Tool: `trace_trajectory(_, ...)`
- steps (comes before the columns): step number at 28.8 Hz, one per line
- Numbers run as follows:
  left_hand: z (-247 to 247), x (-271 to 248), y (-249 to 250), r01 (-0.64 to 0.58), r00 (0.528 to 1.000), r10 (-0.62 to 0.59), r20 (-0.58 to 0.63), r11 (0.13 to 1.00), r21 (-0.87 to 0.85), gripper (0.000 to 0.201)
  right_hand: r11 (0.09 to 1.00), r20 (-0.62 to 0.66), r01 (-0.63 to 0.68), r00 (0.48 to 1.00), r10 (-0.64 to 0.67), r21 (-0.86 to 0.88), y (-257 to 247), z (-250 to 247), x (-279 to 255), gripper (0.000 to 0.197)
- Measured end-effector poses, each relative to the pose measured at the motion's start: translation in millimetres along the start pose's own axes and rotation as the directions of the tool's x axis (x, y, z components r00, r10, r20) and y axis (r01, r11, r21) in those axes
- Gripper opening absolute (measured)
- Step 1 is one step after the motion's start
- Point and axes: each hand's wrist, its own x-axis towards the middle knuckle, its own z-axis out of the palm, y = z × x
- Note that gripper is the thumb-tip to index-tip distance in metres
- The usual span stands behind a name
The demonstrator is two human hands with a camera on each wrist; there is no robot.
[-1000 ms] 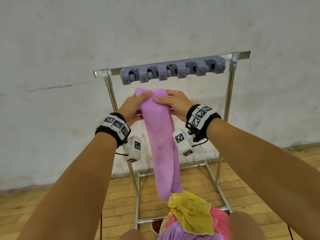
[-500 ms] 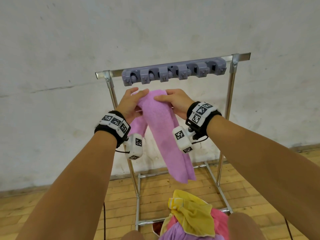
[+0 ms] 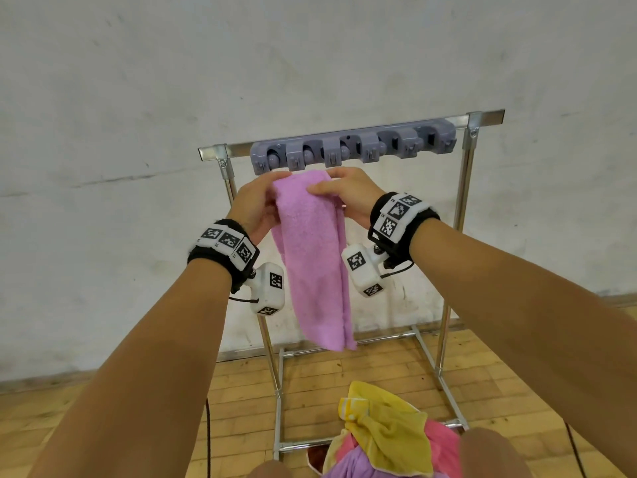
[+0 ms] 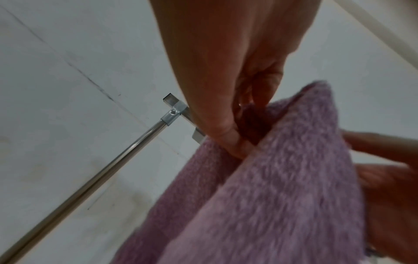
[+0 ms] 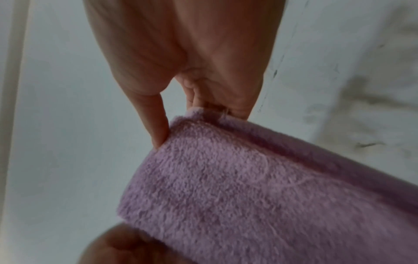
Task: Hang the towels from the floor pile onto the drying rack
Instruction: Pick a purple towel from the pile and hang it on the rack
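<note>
Both pinching the folded top of the purple towel (image 3: 312, 257): left hand (image 3: 256, 205) on its left edge, right hand (image 3: 348, 194) on its right, thumbs over, fingers behind. Held up just below the grey clip strip (image 3: 351, 146) on the rack (image 3: 463, 208), hanging free, well above the floor pile (image 3: 386, 439). Mid-hang, judging by that. Next: lift the fold and press it into a clip without letting the layers slip.
</note>
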Motion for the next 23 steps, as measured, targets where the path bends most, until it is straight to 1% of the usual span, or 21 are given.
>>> trace_trajectory(1,-2.0,-0.7,-0.9,0.02,1.0,-0.02,-0.001,1.0,0.001,0.037,0.999,-0.007,0.012,1.0,-0.011,0.034,-3.4,0.3,0.8,0.043)
trace_trajectory(2,-4.8,-1.0,-2.3,0.027,1.0,-0.028,0.007,0.999,0.044,0.045,0.998,-0.011,0.018,1.0,-0.017,0.068,-7.2,1.0,1.3,0.042)
trace_trajectory(3,-7.9,-1.4,-3.8,0.016,1.0,-0.019,0.021,0.991,0.132,0.049,0.995,-0.013,0.018,1.0,-0.017,0.1,-10.3,1.7,1.9,0.041)
trace_trajectory(4,-10.4,-1.6,-5.4,-0.007,0.999,-0.003,0.045,0.976,0.22,0.05,0.991,-0.011,0.016,1.0,-0.014,0.13,-12.8,2.7,2.1,0.041)
trace_trajectory(6,-14.3,1.0,-7.8,-0.028,0.996,-0.002,0.087,0.941,0.337,0.041,0.989,-0.008,0.009,1.0,-0.008,0.15,-14.8,5.3,2.7,0.044)
trace_trajectory(8,-15.3,5.5,-8.6,-0.035,0.996,-0.007,0.093,0.896,0.442,0.031,0.994,-0.02,0.007,1.0,-0.005,0.105,-12.7,8.4,4.6,0.047)
trace_trajectory(10,-13.2,8.8,-6.3,-0.077,0.997,0.052,0.06,0.816,0.573,0.022,0.998,-0.035,0.0,0.999,0.002,0.059,-10.0,10.2,6.1,0.044)
trace_trajectory(12,-11.7,12.1,-3.4,-0.119,0.991,0.134,0.024,0.768,0.629,0.014,0.999,-0.044,-0.013,0.999,0.014,0.031,-8.6,10.8,7.5,0.041)
trace_trajectory(14,-11.6,14.4,-0.6,-0.142,0.98,0.197,-0.011,0.745,0.652,0.017,0.997,-0.064,0.002,0.998,-0.007,-0.076,-8.4,11.1,8.0,0.037)
trace_trajectory(16,-12.7,18.3,1.2,-0.159,0.969,0.245,-0.038,0.73,0.665,0.017,0.967,-0.085,0.046,0.994,-0.07,-0.252,-8.0,12.1,8.8,0.035)
trace_trajectory(19,-11.6,20.3,6.2,-0.143,0.963,0.259,-0.072,0.722,0.677,0.015,0.917,-0.073,0.094,0.989,-0.132,-0.386,-10.3,17.4,9.1,0.035)
trace_trajectory(21,-12.6,23.8,10.2,-0.13,0.959,0.267,-0.096,0.715,0.687,0.017,0.875,-0.032,0.137,0.985,-0.171,-0.465,-13.0,23.0,9.7,0.032)
trace_trajectory(23,-13.2,26.8,15.3,-0.125,0.951,0.286,-0.115,0.696,0.707,0.029,0.851,0.086,0.168,0.986,-0.144,-0.497,-16.1,31.1,8.6,0.035)
